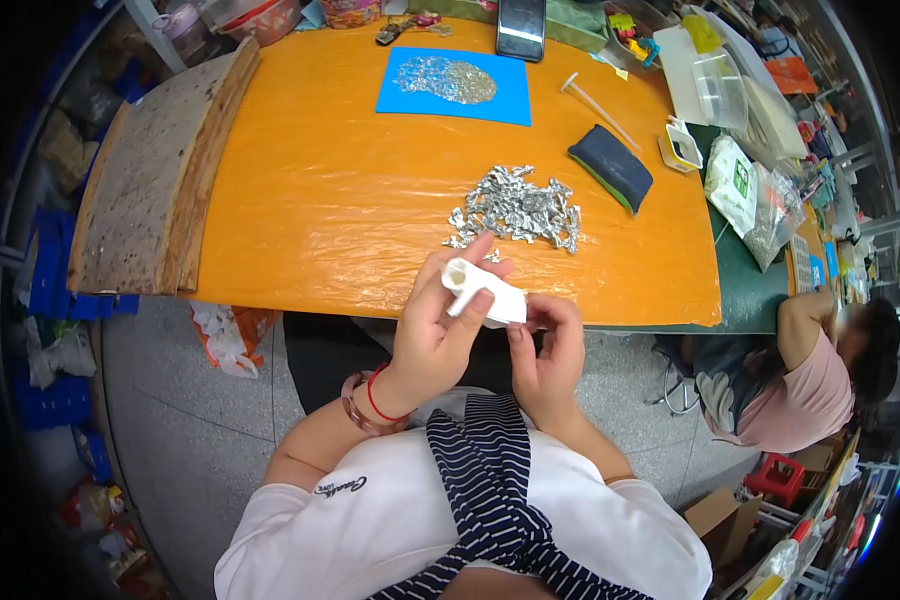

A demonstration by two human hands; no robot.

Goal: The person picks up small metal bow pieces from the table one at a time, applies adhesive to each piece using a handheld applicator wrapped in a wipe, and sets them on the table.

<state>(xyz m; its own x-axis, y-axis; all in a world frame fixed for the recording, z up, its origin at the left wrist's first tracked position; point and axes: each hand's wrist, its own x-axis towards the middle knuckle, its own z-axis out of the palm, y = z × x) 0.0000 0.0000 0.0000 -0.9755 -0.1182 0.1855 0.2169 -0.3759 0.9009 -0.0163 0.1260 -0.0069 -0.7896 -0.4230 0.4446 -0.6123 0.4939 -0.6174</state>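
Observation:
My left hand (432, 325) is wrapped around a white plastic piece (502, 303) with a round opening at one end and a short arm sticking out. The thumb presses on its side. At the piece's lower right end, my right hand (552, 355) has its thumb and fingers closed on the edge; whether something small is also pinched there I cannot tell. Just beyond my hands, a loose pile of small silvery metal parts (520, 210) lies on the orange table (320, 190). A few of the parts are close to my left fingertips.
A blue sheet (510, 105) with many tiny shiny bits lies further back, near a phone (520, 30). To the right are a dark pouch (610, 165), a thin white stick (605, 112) and bags (733, 183). Wooden boards (160, 170) flank the left edge. A person (795, 395) sits at right.

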